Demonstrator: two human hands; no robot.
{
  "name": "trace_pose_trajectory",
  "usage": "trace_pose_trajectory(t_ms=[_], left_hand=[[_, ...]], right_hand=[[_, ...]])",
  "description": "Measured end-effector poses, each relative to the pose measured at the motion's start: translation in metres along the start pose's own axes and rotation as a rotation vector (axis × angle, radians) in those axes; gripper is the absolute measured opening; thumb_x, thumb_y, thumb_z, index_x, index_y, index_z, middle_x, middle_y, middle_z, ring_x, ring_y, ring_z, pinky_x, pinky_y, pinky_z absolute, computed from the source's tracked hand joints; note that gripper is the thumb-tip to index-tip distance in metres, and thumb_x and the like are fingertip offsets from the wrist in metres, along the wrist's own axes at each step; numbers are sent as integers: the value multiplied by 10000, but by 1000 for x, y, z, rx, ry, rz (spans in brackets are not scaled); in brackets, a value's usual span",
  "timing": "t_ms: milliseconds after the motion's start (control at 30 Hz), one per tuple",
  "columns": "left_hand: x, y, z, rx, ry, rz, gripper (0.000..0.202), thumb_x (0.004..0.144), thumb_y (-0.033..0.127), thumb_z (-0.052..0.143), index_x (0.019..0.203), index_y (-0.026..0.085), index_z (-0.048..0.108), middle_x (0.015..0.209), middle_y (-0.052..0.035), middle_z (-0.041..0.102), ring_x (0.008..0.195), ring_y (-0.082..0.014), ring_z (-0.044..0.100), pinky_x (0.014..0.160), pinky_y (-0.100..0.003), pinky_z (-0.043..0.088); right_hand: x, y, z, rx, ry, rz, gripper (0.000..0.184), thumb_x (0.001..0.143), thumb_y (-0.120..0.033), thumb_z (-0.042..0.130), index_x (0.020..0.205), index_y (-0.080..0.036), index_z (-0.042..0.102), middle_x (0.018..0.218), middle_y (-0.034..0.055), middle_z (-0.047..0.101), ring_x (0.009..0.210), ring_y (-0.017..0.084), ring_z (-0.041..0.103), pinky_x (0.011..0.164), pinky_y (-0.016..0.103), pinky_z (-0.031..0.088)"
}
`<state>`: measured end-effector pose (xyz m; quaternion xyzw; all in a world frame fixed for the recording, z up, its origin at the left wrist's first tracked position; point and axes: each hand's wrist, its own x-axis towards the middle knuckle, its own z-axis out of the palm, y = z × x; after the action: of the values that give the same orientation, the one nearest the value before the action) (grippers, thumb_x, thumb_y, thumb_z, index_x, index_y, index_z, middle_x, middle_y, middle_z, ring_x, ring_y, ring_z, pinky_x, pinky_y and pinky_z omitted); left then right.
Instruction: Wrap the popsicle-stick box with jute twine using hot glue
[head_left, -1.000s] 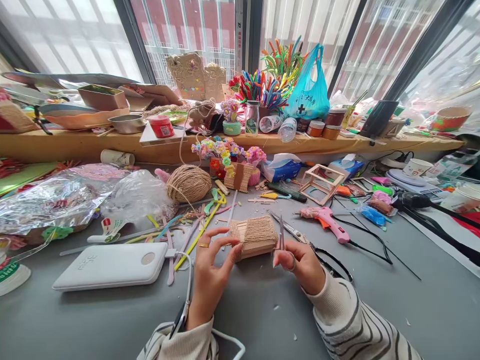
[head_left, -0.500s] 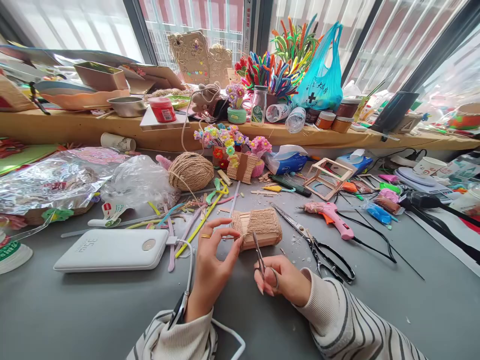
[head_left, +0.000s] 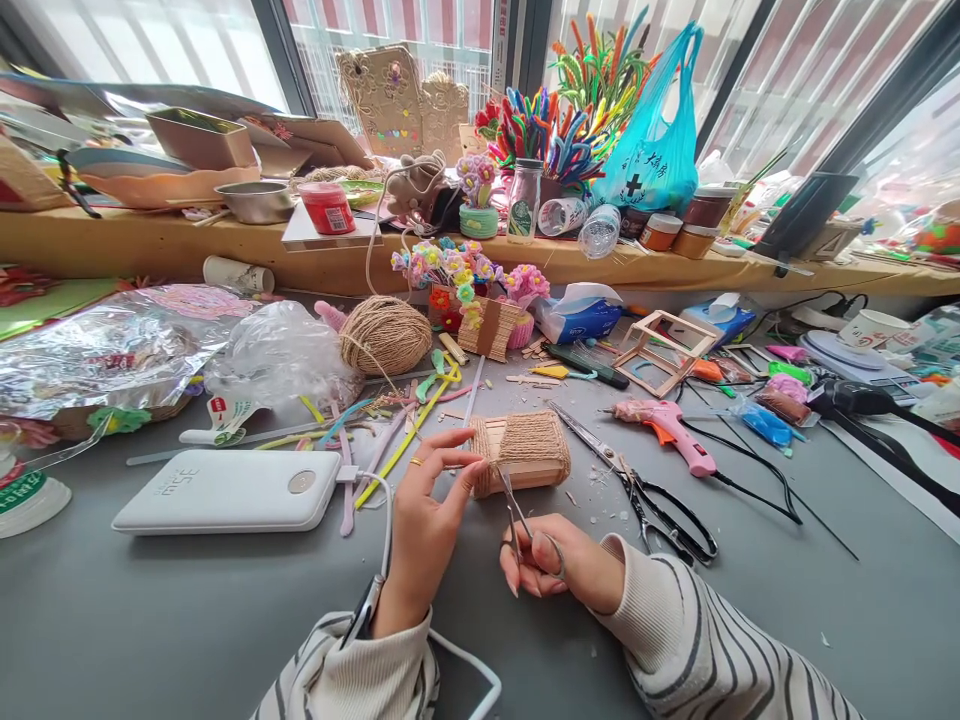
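A small box of wooden sticks [head_left: 551, 472], partly wound with jute twine [head_left: 534, 438], lies on its side on the grey table in front of me. My left hand [head_left: 435, 510] is at its left end, thumb and forefinger pinched together on what looks like a bit of twine; the other fingers stretch over the box edge. In my right hand [head_left: 551, 560] is a small pair of scissors [head_left: 517, 507], fingers through the loops. The handles are spread, and the tips point at the twine close to my left fingertips. The exact cutting point is too small to see.
Large black-handled scissors [head_left: 637, 490] and a pink glue gun [head_left: 671, 435] lie to the right. A white power bank [head_left: 229, 490] sits left, its cable running by my left wrist. Behind are a twine ball [head_left: 386, 335], pipe cleaners [head_left: 409, 440] and a wooden frame [head_left: 664, 350].
The small scissors' handles have spread apart, and their tips have moved left and down toward my left fingertips. My left hand keeps its pinch at the box. The view has shifted slightly.
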<state>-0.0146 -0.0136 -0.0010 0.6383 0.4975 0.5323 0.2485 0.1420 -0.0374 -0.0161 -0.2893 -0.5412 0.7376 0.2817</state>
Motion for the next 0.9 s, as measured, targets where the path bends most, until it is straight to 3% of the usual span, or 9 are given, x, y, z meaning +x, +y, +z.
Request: trace_pose_trajectory(t_ms=[300,600,733,900], left_hand=[[6,0,1,-125,-93,-50,107,802,305,543,762,206,557,1231,-55,560,1159,-191,493,1006,-358,330],[15,-5,0,-109,-120,-3,90,799,285,546,767,203,562,1066,-50,610,1042,-186,545,941,-354,381],[17,-7,-3,-135,-132,-10,107,791,291,555,849,203,578,1072,-61,595,1066,-198,533,941,-367,390],[17,-10,-5,-128,-142,-12,107,785,298,565,813,203,606,1094,-66,578,1092,-210,519,956,-376,382]], right_hand=[[1,0,-1,1,11,0,664,604,-784,449,594,-122,503,464,-50,413,352,11,237,355,190,164],[1,-2,0,-1,11,-4,663,614,-779,445,592,-120,511,449,-59,398,345,10,226,351,194,157],[2,-1,-2,13,15,1,667,604,-785,446,586,-122,512,448,-59,398,341,11,228,345,191,152],[2,1,-1,29,13,-10,661,611,-779,448,597,-121,513,462,-55,417,334,5,229,342,186,157]])
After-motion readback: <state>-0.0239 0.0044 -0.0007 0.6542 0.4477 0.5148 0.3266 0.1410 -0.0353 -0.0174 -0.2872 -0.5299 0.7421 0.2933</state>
